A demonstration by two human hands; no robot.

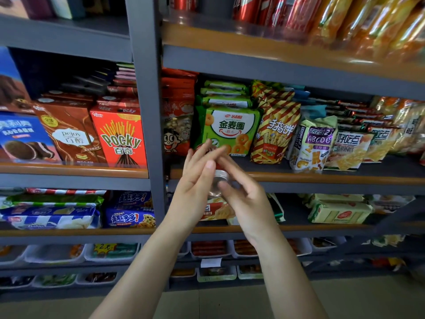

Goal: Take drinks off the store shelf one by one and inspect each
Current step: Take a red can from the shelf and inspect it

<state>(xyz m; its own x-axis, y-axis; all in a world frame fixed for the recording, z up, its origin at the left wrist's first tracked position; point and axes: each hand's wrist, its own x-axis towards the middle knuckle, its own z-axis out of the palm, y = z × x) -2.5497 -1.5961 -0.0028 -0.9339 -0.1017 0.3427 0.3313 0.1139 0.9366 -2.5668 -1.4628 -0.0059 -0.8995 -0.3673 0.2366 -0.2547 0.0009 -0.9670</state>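
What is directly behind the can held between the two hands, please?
Behind the can stands a green snack bag on the middle shelf. The left hand and right hand cover the bag's bottom-left corner.

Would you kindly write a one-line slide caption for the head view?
Both hands, left and right, hold a can between straight fingers before snack shelves.

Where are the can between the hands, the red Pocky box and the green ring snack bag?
can (217, 180): head view, on its silver bottom end.
Pocky box (119, 139): head view, on its red front face.
green snack bag (230, 127): head view, on its white front label.
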